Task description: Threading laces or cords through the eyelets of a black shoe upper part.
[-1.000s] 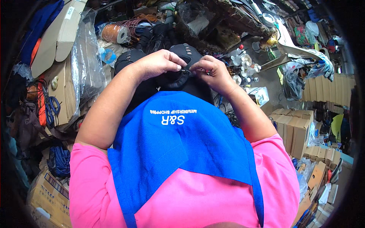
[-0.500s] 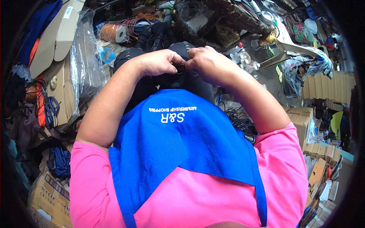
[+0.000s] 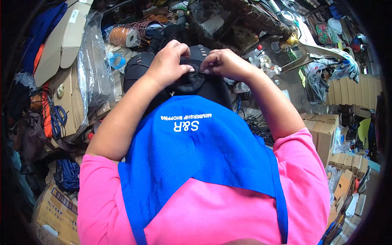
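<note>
A black shoe-like piece (image 3: 190, 86) with a rounded rim rests on my lap, just beyond the blue apron (image 3: 163, 163). My left hand (image 3: 170, 65) is curled at its left side, the thumb laid on the black surface and the fingers bent over its far side. Close by on the right, my right hand (image 3: 223, 65) has thumb and fingertips pinched together at the piece's edge. Anything thin between the fingertips is too small to make out. Dark trousers (image 3: 136, 77) with pale stitching show on both sides of the hands.
Flattened cardboard (image 3: 67, 98) and clear plastic sheeting (image 3: 96, 69) stand at the left. An orange spool (image 3: 122, 36) lies beyond my knees. Several small bottles (image 3: 265, 63) stand to the right, near a plastic bag (image 3: 314, 83) and cardboard boxes (image 3: 322, 132). Black cables (image 3: 255, 124) lie by my right side.
My left hand has lifted and turned, its fingers rising away from the thumb. The right hand has drawn lower and slightly right, exposing more of the black piece between the hands.
</note>
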